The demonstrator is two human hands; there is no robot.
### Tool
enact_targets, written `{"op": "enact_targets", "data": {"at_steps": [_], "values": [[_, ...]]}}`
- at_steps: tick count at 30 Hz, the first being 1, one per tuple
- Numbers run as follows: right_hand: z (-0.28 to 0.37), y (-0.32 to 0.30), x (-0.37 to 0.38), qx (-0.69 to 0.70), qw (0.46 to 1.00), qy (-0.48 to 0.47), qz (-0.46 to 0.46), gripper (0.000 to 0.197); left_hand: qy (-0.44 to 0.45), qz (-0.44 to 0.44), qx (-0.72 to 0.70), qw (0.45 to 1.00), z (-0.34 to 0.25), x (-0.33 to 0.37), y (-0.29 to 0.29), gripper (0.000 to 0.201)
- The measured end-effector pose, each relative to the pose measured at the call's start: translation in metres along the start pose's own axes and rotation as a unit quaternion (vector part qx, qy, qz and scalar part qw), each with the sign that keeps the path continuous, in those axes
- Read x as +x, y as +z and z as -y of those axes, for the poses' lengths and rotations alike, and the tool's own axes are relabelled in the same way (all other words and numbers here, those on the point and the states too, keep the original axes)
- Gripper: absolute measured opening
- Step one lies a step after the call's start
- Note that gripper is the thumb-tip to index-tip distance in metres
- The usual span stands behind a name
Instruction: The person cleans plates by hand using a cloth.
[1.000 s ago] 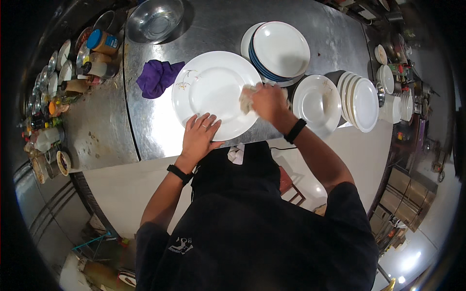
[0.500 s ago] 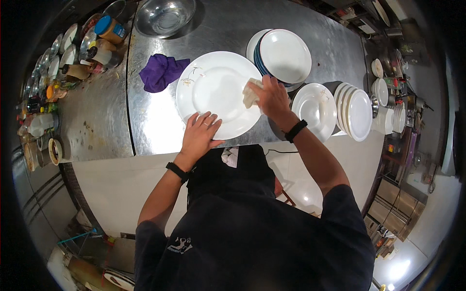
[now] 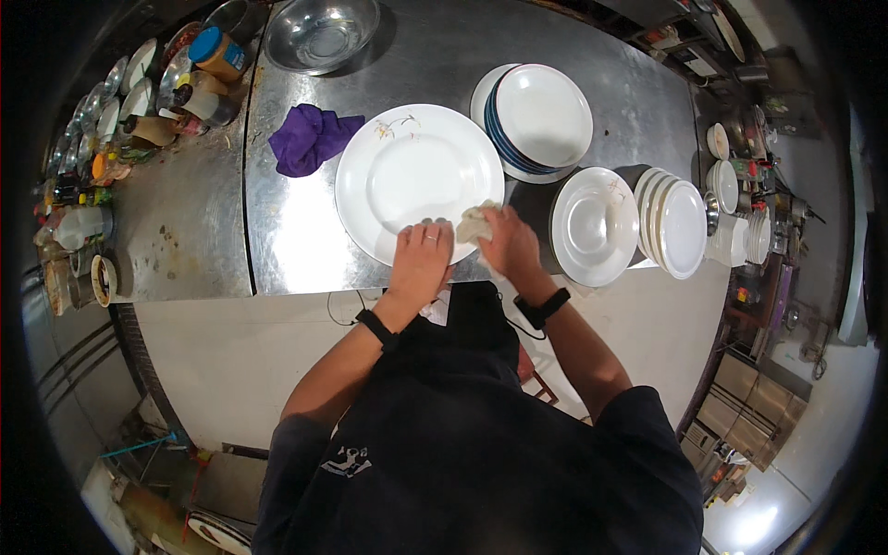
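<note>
A large white plate (image 3: pixel 421 176) with a small floral motif on its far rim lies at the table's front edge. My left hand (image 3: pixel 423 262) grips the plate's near rim, fingers close together on top. In my right hand (image 3: pixel 511 245) is a bunched cream cloth (image 3: pixel 475 224), pressed to the rim at the near right. The two hands are close together. Left of the plate lies a crumpled purple cloth (image 3: pixel 310 141), touched by neither hand.
A stack of plates (image 3: pixel 544 113), some blue-edged, stands behind to the right. Nearer are a white soup plate (image 3: pixel 597 222) and a leaning row of white plates (image 3: pixel 683 229). A metal bowl (image 3: pixel 322 35) sits at the far left; bottles and jars (image 3: pixel 199 97) crowd the left side.
The plate has turned clockwise, its motif going from the upper left to the far rim. My left hand slid right along the rim; my right hand and cloth came nearer to me.
</note>
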State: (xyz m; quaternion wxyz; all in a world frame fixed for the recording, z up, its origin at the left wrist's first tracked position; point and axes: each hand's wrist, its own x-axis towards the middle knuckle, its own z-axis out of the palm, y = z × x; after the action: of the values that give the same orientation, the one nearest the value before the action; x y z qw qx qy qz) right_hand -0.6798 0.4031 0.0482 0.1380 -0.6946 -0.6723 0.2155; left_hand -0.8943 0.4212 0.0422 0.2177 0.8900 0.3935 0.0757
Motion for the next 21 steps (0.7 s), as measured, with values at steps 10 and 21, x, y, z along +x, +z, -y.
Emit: {"op": "enact_targets", "data": {"at_steps": [10, 21], "values": [[0.064, 0.029, -0.011, -0.174, 0.968, -0.175, 0.049, 0.019, 0.027, -0.014, 0.002, 1.0, 0.042, -0.011, 0.009, 0.068], [0.004, 0.047, 0.021, -0.226, 0.961, -0.158, -0.023, 0.02, 0.032, -0.068, -0.004, 0.997, 0.03, 0.001, 0.005, 0.067]]}}
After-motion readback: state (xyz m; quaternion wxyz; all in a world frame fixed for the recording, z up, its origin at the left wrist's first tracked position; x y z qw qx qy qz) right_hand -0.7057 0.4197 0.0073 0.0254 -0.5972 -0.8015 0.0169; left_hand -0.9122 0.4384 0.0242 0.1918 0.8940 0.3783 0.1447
